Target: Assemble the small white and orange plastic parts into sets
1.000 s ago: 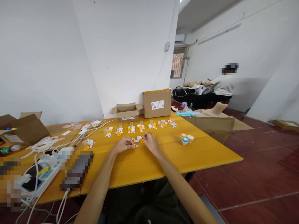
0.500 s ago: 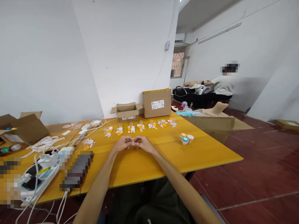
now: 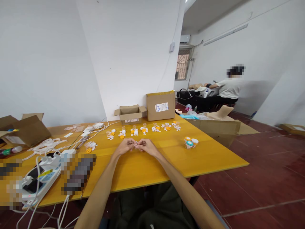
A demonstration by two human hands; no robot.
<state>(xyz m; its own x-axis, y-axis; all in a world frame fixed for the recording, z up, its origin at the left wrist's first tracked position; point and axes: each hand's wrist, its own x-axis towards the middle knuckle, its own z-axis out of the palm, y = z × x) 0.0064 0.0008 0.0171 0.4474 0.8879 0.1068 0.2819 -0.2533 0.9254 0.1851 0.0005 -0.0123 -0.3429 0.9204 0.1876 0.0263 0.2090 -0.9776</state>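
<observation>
Over the middle of the yellow table (image 3: pixel 152 168), my left hand (image 3: pixel 125 146) and my right hand (image 3: pixel 145 146) meet at the fingertips. Both are closed in a pinch around something too small to make out. Behind them runs a row of small piles: clear cups, white discs and bits, and orange rings (image 3: pixel 122 136). One more pile with an orange ring (image 3: pixel 89 150) lies to the left of my left hand. To the right of my right hand, three small clear cups with lids stand together: a teal lid (image 3: pixel 189 143), a white lid (image 3: pixel 194 141) and an orange lid (image 3: pixel 188 138).
An open carton (image 3: pixel 130 116) and a closed cardboard box (image 3: pixel 160 106) stand at the back. On the left lie a power strip (image 3: pixel 53 171) with cables, a blurred-out dark device (image 3: pixel 79 173), white strips and another open box (image 3: pixel 28 132). A person (image 3: pixel 230 86) sits far right.
My hands stay together at nearly the same spot, with the fingers shifting slightly. The whole view has moved a little; the things on the table look unmoved.
</observation>
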